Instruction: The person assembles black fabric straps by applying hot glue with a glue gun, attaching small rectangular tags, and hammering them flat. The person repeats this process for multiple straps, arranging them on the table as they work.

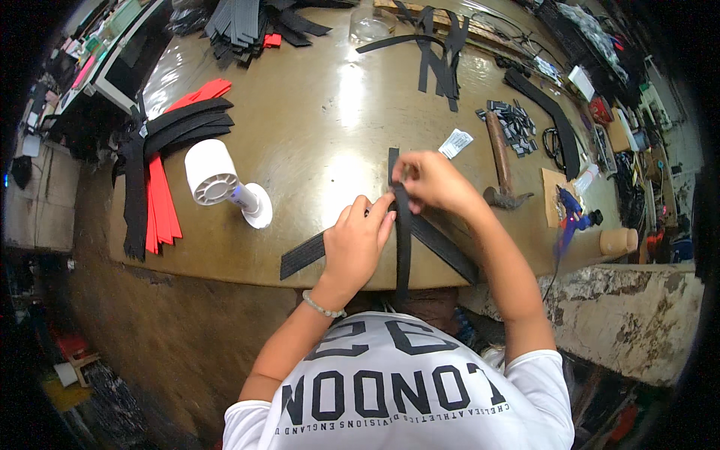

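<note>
Several lengths of black webbing meet between my hands near the table's front edge. A wide black strap (444,249) slants to the lower right, and a wide strap end (302,256) sticks out left of my left hand. My left hand (352,238) is closed, its thumb and fingers pinching the webbing where the pieces meet. My right hand (436,184) pinches a narrow black strap (403,259) just above that spot. This narrow strap hangs down past the table edge; a short black end (393,161) points away from me. The fingers hide how the pieces join.
A white fan (212,171) stands left on the table (300,112). Beyond it lie black straps (135,195) and red strips (161,210). To the right are a hammer (501,157), small dark clips (517,124), a white label (455,142) and a tape roll (616,241). More black straps (236,30) lie behind.
</note>
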Tool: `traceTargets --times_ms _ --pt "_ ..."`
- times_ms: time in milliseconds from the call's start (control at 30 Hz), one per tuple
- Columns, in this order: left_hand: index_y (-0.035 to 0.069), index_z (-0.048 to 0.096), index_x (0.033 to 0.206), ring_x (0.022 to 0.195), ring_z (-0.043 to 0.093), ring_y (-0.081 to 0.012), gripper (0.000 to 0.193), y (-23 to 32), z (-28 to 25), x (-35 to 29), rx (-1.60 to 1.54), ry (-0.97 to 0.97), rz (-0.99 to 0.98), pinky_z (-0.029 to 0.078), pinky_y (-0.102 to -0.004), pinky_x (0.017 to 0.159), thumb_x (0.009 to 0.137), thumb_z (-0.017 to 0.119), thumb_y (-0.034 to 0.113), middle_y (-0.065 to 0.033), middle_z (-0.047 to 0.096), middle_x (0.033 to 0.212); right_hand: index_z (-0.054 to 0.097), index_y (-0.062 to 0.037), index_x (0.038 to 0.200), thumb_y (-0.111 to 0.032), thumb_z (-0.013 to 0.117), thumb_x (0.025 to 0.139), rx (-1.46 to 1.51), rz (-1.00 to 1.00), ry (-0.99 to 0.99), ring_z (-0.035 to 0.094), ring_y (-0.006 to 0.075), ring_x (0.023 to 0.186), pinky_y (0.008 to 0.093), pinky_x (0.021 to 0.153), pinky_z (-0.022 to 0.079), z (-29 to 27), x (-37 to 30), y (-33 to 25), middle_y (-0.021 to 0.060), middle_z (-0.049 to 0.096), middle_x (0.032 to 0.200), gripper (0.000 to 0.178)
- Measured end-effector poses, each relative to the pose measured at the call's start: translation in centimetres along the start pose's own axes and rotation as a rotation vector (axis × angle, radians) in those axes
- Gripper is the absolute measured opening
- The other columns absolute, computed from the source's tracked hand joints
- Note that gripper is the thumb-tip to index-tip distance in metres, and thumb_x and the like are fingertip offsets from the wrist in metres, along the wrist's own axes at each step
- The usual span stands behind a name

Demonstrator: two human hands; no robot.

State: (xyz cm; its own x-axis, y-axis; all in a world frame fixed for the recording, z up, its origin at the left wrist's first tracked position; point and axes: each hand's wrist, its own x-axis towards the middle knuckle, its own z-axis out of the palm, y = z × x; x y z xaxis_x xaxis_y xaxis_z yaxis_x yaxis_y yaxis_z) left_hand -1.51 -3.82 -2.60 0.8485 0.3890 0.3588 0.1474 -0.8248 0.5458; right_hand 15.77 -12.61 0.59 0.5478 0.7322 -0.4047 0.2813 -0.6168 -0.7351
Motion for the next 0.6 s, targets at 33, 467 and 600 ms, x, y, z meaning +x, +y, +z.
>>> traceTargets --times_ms 33,467,600 --pt "0.016 0.069 0.112 0.071 0.061 -0.0233 0.023 0.1 0.1 -0.1 0.049 -0.021 0.013 0.049 -0.0373 0.056 0.091 0.067 0.026 -0.0075 0.055 0.081 0.066 0.0028 0.101 0.012 0.058 0.08 -0.155 -0.108 0.194 0.071 0.0276 0.08 0.0378 0.061 0.054 -0.6 0.7 -0.3 0.0115 0.068 0.077 0.024" --pt "0.016 0.066 0.123 0.071 0.063 -0.0273 0.03 0.0 -1.5 0.5 0.014 -0.141 -0.025 0.051 -0.0406 0.062 0.095 0.061 0.024 -0.0098 0.056 0.085 0.061 -0.0165 0.107 -0.01 0.059 0.084 -1.303 -0.387 0.483 0.039 0.0295 0.139 0.0468 0.114 0.035 -11.0 -8.1 11.2 0.001 0.044 0.15 0.024" --pt "0.013 0.069 0.117 0.071 0.062 -0.0277 0.024 -1.1 -2.7 -0.7 -0.088 0.017 -0.152 0.05 -0.0392 0.065 0.094 0.063 0.02 -0.0104 0.057 0.083 0.059 -0.0153 0.104 -0.014 0.058 0.085 -1.482 -0.737 0.452 0.042 0.0237 0.139 0.0469 0.119 0.031 -14.8 -7.5 12.9 0.0005 0.052 0.143 0.02"
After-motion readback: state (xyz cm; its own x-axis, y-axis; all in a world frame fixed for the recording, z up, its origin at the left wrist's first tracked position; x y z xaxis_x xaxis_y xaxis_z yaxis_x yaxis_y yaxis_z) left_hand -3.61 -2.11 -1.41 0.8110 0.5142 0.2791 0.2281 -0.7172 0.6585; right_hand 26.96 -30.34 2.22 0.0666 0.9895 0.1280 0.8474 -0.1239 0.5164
